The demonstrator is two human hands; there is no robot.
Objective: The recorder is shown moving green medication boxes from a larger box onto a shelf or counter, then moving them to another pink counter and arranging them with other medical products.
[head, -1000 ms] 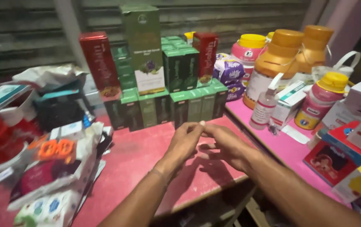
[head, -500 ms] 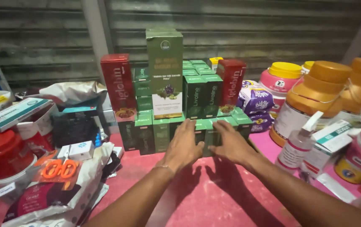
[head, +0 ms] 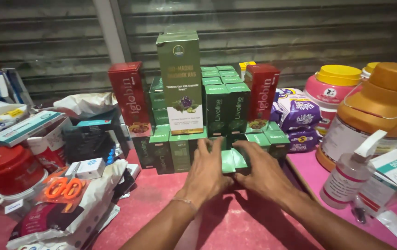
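My left hand point(head: 206, 174) and my right hand point(head: 261, 173) lie side by side on a small green box point(head: 233, 160) in the bottom row of a stack of green boxes point(head: 221, 104) on a pink-red counter point(head: 161, 208). Both hands clasp that box from the front, fingers curled over its top. A tall green carton point(head: 180, 81) stands on the stack's middle. A red carton point(head: 129, 98) flanks it on the left and another red carton point(head: 262, 95) on the right.
Left of the hands lie plastic bags with orange scissors point(head: 64, 188), a red-lidded tub point(head: 11, 169) and small white boxes. At the right stand a spray bottle point(head: 352, 173), an orange-lidded jar point(head: 372, 115), a pink tub point(head: 330, 88) and purple packets point(head: 296, 113). A metal shutter is behind.
The view has swung left and closer to the stack. My hands moved forward from above the counter to the bottom row and closed on a green box.
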